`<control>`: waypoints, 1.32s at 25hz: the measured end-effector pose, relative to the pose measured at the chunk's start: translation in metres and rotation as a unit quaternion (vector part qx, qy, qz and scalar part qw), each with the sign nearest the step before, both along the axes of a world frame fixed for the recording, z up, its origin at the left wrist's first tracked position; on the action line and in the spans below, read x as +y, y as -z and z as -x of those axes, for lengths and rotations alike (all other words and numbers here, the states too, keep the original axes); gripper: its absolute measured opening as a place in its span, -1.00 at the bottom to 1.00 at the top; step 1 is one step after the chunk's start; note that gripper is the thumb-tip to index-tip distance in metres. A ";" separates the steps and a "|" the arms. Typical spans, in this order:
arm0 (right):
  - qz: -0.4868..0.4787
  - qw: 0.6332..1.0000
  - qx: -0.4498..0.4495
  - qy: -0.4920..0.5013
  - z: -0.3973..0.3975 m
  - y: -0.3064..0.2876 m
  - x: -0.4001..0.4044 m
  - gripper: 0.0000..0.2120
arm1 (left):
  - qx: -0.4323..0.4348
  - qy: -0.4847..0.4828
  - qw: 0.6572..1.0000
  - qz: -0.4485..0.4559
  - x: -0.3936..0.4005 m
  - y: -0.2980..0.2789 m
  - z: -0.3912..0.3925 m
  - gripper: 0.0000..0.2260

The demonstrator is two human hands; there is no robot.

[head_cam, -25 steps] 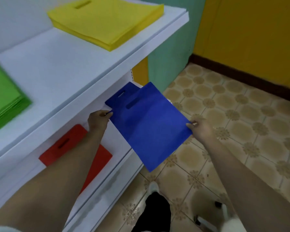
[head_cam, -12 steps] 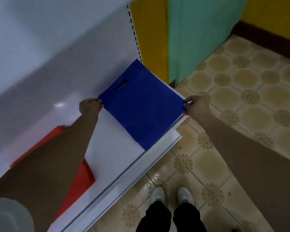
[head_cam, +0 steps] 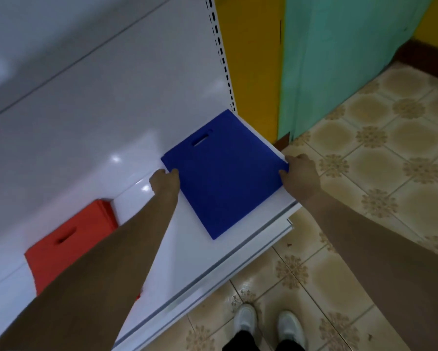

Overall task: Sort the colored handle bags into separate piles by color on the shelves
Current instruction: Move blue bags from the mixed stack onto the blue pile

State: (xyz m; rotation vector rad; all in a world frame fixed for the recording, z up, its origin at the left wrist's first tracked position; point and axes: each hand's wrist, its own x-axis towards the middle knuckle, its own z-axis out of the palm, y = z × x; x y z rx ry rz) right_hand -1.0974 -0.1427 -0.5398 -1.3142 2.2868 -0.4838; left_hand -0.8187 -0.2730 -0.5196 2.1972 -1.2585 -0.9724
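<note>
No brand, label or writing can be read on anything here. The blue handle bag lies flat on the white lower shelf, at the shelf's right end. Its long axis runs diagonally, from the far corner by the slotted upright down toward the near front edge of the shelf, and the cut-out handle slot sits at the far end, pointing toward the back panel. The bag's near corner stops short of the shelf's front lip, and its right edge runs close along the shelf's right end.

The left hand holds the bag's left edge near the far-left corner, fingers curled onto the fabric. The right hand holds the right corner, its fingers pinching the edge (the fingertips themselves are mostly hidden behind the knuckles).

To the left on the same shelf lies a pile of red handle bags, partly covered by the left forearm, its handle slot also toward the back. A strip of bare white shelf separates the red pile from the blue bag, so they are well apart. Right of the shelf are a yellow panel, a teal panel and the patterned tile floor, where two white shoes stand near the shelf's front.
</note>
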 end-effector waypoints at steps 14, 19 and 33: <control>-0.035 0.996 0.045 -0.063 -0.039 -0.051 0.014 -0.42 | 0.001 0.098 0.992 -0.077 0.038 -0.045 0.000 -0.39; 0.121 0.990 -0.065 -0.023 -0.093 -0.143 0.092 -0.40 | -0.031 0.205 0.978 -0.005 0.103 -0.118 -0.001 -0.40; 0.383 0.911 -0.138 -0.070 -0.421 -0.376 0.328 -0.56 | -0.021 0.353 0.909 0.219 0.369 -0.376 -0.300 -0.76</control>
